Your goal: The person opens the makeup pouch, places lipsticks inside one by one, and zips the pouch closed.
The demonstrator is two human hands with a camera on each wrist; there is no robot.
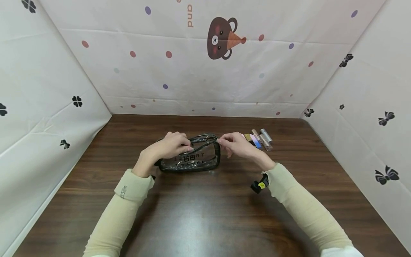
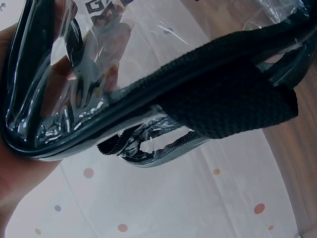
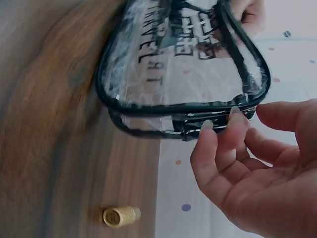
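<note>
A clear toiletry bag [image 1: 210,157] with black trim and dark lettering stands on the table, its zipped top side gaping. My left hand [image 1: 171,145] grips the top edge at its left part, and the thumb lies along the opening. In the left wrist view, the bag's black fabric tab [image 2: 233,106] and a zipper edge [image 2: 113,144] show beside that hand. At the right corner my right hand [image 1: 239,144] pinches the rim near the zipper end. The right wrist view has its fingertips against the black trim [image 3: 188,109]; the zipper pull cannot be made out.
Right of the bag lies a small cluster of cosmetics, with a silver tube [image 1: 265,135], a clear-ended tube [image 1: 266,143] and a blue-violet box [image 1: 255,141]. A gold tube [image 3: 121,216] shows below the bag in the right wrist view. Patterned white cloth walls [image 1: 192,78] enclose the brown table [image 1: 192,203].
</note>
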